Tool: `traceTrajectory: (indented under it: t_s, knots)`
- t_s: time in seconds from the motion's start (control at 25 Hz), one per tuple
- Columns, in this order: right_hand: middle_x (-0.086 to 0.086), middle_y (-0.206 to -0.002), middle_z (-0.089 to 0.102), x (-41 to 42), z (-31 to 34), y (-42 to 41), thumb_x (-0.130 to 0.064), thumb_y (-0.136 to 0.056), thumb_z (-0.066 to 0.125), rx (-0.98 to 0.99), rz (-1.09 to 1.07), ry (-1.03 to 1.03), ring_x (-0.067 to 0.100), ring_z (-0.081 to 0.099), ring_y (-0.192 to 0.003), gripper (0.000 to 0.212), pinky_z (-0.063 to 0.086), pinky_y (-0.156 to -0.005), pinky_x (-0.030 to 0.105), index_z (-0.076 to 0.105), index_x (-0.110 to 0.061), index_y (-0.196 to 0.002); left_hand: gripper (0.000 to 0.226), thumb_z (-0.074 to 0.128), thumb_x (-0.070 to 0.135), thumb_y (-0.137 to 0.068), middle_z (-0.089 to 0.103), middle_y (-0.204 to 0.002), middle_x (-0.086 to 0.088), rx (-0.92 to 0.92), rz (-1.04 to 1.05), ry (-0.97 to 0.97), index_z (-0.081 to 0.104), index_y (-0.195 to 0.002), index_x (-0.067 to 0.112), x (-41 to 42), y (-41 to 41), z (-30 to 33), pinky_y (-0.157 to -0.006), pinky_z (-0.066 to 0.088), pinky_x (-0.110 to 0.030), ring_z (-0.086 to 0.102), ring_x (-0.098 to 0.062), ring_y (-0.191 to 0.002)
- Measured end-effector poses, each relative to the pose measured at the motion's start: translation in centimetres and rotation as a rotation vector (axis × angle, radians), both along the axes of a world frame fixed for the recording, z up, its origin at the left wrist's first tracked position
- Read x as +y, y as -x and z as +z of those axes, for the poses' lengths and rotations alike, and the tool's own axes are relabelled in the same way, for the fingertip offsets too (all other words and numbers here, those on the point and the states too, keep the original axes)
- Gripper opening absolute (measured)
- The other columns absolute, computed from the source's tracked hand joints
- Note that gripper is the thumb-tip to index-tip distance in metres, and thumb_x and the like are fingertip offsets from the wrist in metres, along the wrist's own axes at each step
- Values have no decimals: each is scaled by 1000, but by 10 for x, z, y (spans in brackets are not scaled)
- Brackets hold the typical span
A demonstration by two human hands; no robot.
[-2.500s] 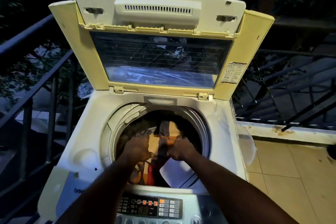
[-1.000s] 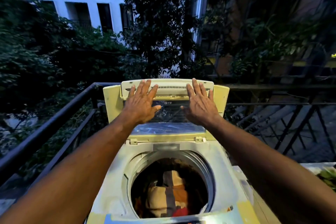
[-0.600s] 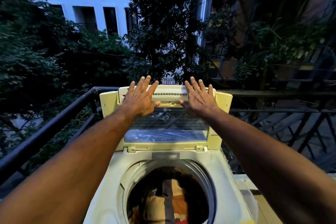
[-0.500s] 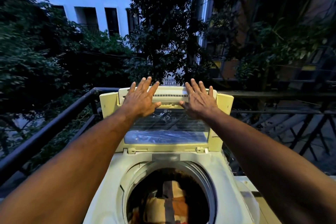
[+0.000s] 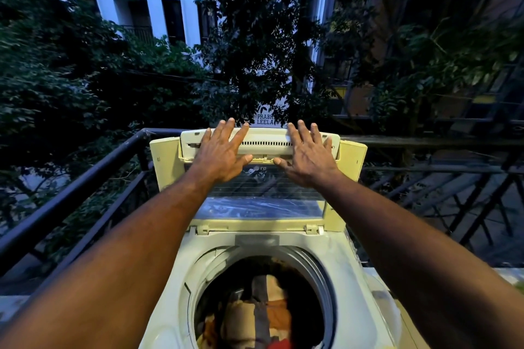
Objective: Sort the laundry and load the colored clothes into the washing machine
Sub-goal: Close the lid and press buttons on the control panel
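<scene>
Head view: clothes point(image 5: 261, 317) loaded in drum point(image 5: 326, 286); my left hand point(image 5: 219, 154) and right hand point(image 5: 307, 156), fingers spread flat, touch raised lid point(image 5: 262, 187); closing remains.

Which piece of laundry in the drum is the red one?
The red cloth at the very bottom edge of the drum, below the tan and orange pieces.

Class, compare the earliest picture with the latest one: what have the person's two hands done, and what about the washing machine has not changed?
Both hands left the clothes in the drum, which they had been gripping, and rose to the raised lid. The left hand and right hand now lie flat, fingers straight, near its top edge. The lid is still up and the coloured clothes remain in the drum.
</scene>
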State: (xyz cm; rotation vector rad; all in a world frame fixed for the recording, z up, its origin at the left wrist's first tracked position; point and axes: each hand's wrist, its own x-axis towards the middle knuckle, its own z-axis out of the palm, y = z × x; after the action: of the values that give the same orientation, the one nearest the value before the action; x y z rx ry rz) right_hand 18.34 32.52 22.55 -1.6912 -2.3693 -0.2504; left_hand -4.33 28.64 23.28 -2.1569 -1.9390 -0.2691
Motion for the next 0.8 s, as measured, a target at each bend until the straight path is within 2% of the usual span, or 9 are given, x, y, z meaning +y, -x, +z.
traceTrajectory:
  t_s: [0.36,0.64,0.8]
  knots:
    - [8,-172,-9,-10,2,-2,-80,-90,33,-29,-9,5,36,-6,-158,101,10,-125,62,-9,-22,-162,83,36,67,-97,2,-170,-14,-30,-11,4,-1,-162,30,-11,-1,4,-127,10,-54,5,-32,-158]
    - [11,-172,4,-30,8,-2,-72,-96,34,-43,-25,-2,37,5,-157,91,14,-126,59,-1,-20,-163,92,43,75,-90,14,-169,-14,-37,-17,10,6,-162,30,-27,-3,8,-126,15,-55,14,-33,-155]
    - [11,-170,13,-47,10,-4,-64,-98,41,4,1,-32,38,13,-156,84,18,-125,56,8,-19,-161,96,47,76,-87,12,-169,-15,-49,-24,7,5,-162,31,-41,-6,4,-126,12,-57,13,-34,-155]
